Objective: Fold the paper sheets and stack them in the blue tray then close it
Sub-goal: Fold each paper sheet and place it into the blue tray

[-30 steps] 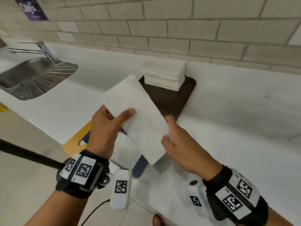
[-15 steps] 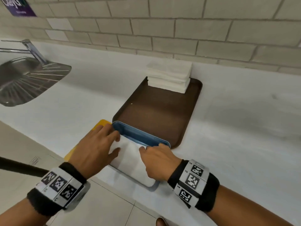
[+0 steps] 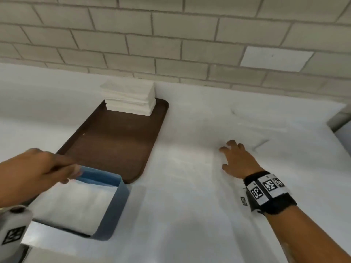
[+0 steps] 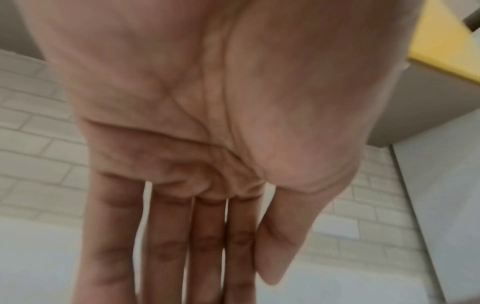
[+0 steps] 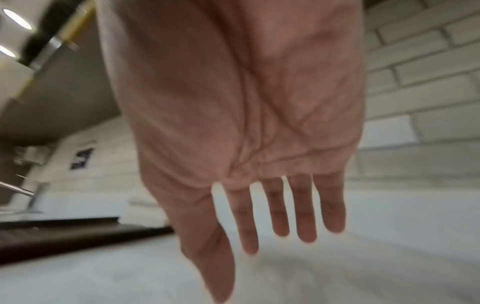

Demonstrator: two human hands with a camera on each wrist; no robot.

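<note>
The blue tray sits at the lower left of the head view with a folded white sheet lying inside it. My left hand hovers, blurred, over the tray's far left rim; the left wrist view shows its fingers straight and holding nothing. My right hand is far to the right, low over the bare white counter, and its spread fingers are empty. A stack of white paper sheets stands on the far end of the brown tray.
The brown tray lies behind the blue one, touching its far corner. A brick wall backs the white counter, which ends at the right. A yellow surface shows past my left hand.
Both hands laid the folded sheet in the blue tray and let go. The right hand has swung out to the right over the counter; the left has lifted to the tray's rim.
</note>
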